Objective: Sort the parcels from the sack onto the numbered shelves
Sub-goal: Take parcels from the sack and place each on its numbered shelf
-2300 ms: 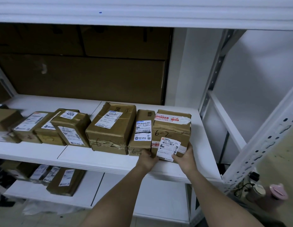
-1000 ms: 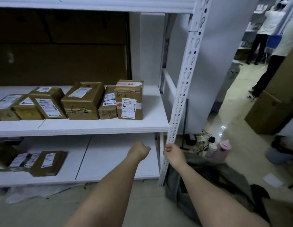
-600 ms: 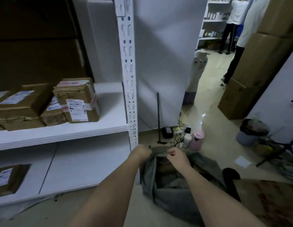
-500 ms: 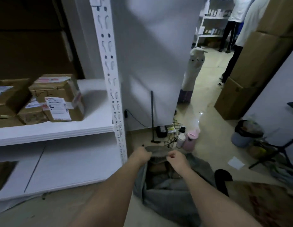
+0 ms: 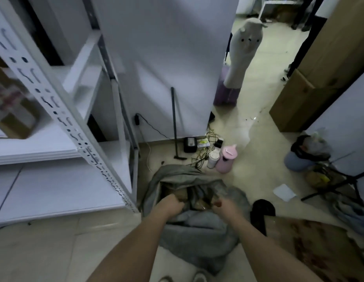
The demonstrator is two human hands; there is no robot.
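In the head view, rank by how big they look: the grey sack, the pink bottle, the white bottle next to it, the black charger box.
1. Grey fabric sack, nearest too.
2. Pink bottle.
3. White bottle and black charger box: alike, unranked.

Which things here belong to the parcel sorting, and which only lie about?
Belong to the job:
- grey sack
- brown parcels in the sack
- white shelves

Lying about:
- pink bottle
- white cup
- paper sheet
- black cables

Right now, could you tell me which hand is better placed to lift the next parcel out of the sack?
Probably the left hand: it is inside the grey sack's mouth, beside a brown parcel. The right hand is at the sack's right rim, where blur hides what it touches.
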